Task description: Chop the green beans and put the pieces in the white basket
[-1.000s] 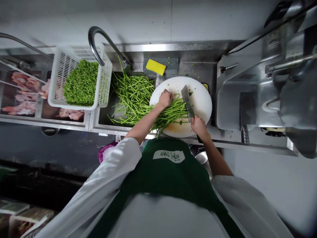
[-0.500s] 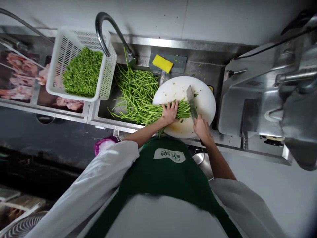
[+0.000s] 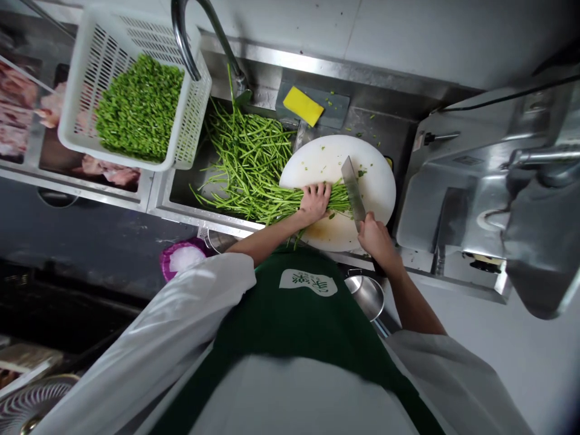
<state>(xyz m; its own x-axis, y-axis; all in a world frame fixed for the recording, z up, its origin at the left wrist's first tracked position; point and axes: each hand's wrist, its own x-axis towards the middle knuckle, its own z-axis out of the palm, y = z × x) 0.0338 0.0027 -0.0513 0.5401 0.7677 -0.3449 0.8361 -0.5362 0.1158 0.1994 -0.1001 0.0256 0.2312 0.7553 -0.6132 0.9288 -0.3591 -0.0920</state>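
My left hand (image 3: 314, 204) lies over a bundle of long thin green stems (image 3: 258, 163), fingers curled down on it and holding it against the round white cutting board (image 3: 378, 187). In my right hand (image 3: 378, 243) is the handle of a cleaver (image 3: 353, 192). Its broad blade stands at the cut ends of the stems, just right of my left fingers. Whether the edge touches the board I cannot tell. From the board, the stems trail left into a sink. Small green bits are scattered on the board.
A white plastic basket (image 3: 118, 156) of chopped green pieces sits left, near raw meat (image 3: 113, 169). Behind the stems rises a curved faucet (image 3: 217, 30). A yellow sponge (image 3: 302, 106) rests on a grey slab (image 3: 335, 112). Metal equipment (image 3: 480, 199) stands right; a metal pot (image 3: 366, 296) is below the counter.
The view has shifted slightly, showing more of the pot and the purple-rimmed bag. My left hand and the cleaver have moved slightly to the right. Both hands keep their holds.
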